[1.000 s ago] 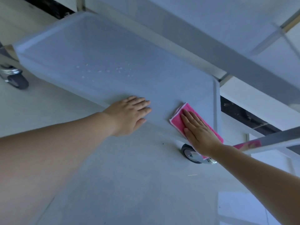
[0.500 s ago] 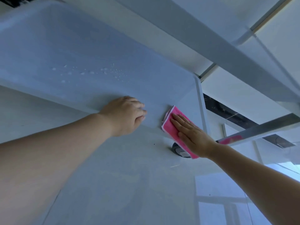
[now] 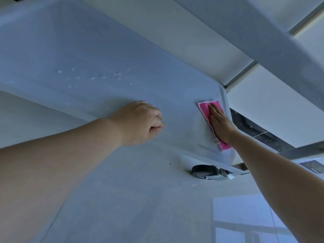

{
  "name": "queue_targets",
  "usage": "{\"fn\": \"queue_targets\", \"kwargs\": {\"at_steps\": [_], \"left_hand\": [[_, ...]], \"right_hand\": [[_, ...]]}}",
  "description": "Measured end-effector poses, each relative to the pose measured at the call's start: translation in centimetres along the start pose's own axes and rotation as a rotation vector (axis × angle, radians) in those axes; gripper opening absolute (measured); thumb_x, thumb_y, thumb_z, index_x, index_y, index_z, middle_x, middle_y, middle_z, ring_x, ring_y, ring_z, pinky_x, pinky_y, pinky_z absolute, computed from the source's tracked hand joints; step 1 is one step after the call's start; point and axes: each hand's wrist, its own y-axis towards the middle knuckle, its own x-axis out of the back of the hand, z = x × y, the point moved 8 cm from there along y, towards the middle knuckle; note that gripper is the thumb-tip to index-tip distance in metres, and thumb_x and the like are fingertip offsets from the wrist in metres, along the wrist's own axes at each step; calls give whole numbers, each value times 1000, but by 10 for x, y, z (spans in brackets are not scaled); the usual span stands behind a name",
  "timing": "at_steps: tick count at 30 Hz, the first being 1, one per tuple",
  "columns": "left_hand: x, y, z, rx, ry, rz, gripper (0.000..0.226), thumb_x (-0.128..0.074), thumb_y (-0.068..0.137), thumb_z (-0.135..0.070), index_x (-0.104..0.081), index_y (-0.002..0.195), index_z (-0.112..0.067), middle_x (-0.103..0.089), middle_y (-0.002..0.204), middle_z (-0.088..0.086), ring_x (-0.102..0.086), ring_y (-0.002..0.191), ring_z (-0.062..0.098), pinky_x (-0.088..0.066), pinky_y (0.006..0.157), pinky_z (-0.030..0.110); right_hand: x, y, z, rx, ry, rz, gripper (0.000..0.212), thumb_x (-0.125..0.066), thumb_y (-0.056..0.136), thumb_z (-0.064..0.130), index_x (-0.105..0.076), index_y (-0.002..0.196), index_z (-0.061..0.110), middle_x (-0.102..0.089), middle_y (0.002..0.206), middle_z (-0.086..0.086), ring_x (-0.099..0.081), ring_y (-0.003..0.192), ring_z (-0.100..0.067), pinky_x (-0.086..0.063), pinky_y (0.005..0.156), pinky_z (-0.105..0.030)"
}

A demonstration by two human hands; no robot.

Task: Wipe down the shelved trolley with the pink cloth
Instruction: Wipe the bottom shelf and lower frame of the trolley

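Observation:
The trolley's bottom shelf (image 3: 87,50) is a pale blue-grey tray with a raised rim, seen from above. My right hand (image 3: 220,123) lies flat on the pink cloth (image 3: 204,111), pressing it onto the shelf close to the right rim. The cloth is a folded rectangle with a white edge and a small label. My left hand (image 3: 140,122) rests on the shelf's near edge with its fingers curled under. A patch of water droplets (image 3: 105,77) sits on the shelf, left of the cloth.
An upper shelf (image 3: 263,37) of the trolley overhangs at the top right. A black caster wheel (image 3: 205,171) stands under the near right corner on the pale tiled floor (image 3: 140,199). A metal frame bar (image 3: 303,149) crosses at the right.
My right hand has slid the cloth further onto the shelf toward the right rim and turned it lengthwise. My left hand's fingers have curled on the near edge. The view shifted left.

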Motion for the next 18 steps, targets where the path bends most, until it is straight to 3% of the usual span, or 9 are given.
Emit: {"fn": "queue_targets", "kwargs": {"at_steps": [4, 6, 10, 18], "left_hand": [[1, 7, 7, -6, 45, 121, 33, -40, 97, -37, -62, 120, -29, -60, 127, -10, -52, 117, 16, -32, 102, 27], [7, 7, 10, -63, 141, 90, 36, -36, 97, -36, -61, 120, -26, -60, 128, -8, -51, 120, 20, -29, 106, 30], [4, -5, 28, 69, 171, 116, 42, -31, 98, -38, -44, 138, -31, -35, 151, -7, -27, 140, 17, -10, 114, 29], [-1, -4, 34, 79, 106, 131, 43, -31, 97, -39, -39, 139, -36, -31, 152, -14, -24, 141, 11, -13, 114, 23]], "right_hand": [[3, 15, -9, -26, -34, -4, 48, -19, 102, 34, -12, 149, 26, -5, 158, 6, -3, 145, -12, -3, 115, -29], [5, 25, -11, -39, -46, 1, 49, -18, 102, 36, -11, 149, 26, -5, 158, 6, -3, 145, -12, -2, 115, -29], [3, 36, -18, -39, -61, 9, 49, -16, 101, 39, -10, 149, 28, -4, 158, 8, -2, 145, -11, -1, 114, -28], [11, 75, -30, -104, -105, -14, 52, -15, 99, 38, -10, 150, 27, -1, 159, 3, -2, 145, -15, -7, 118, -38]]}}
